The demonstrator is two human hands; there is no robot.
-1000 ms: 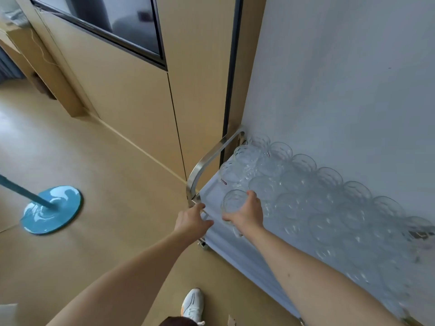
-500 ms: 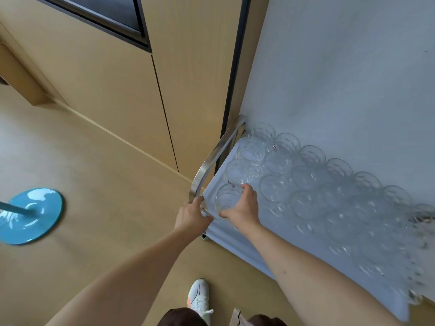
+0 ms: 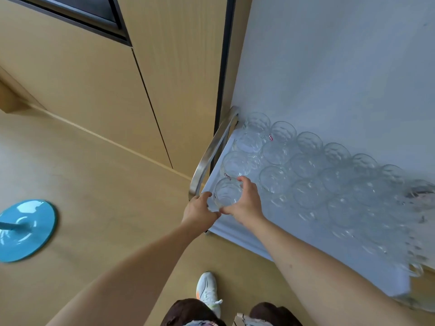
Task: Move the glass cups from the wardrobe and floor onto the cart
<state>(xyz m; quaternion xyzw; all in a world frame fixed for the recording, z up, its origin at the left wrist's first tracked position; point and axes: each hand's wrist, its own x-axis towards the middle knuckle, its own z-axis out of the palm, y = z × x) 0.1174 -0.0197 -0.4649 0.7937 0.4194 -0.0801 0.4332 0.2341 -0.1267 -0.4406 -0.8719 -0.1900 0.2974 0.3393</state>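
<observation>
A clear glass cup (image 3: 227, 191) stands at the near left corner of the cart's pale blue top (image 3: 277, 228). My right hand (image 3: 244, 203) grips this cup from its right side, thumb and fingers curled round it. My left hand (image 3: 200, 209) holds the cart's near left corner, just below the steel handle (image 3: 211, 152), and touches the cup's left side. Several more glass cups (image 3: 306, 165) fill the cart top in rows toward the far right.
The cart stands against a grey-white wall (image 3: 329, 67). Wooden wardrobe panels (image 3: 94, 74) rise to the left of it. A blue round stand base (image 3: 26, 229) sits on the wooden floor at left. My white shoe (image 3: 207, 292) is just below the cart's corner.
The camera view has shifted slightly closer and to the right. My right hand has set the cup down lower at the cart's corner; my left hand stays at the corner.
</observation>
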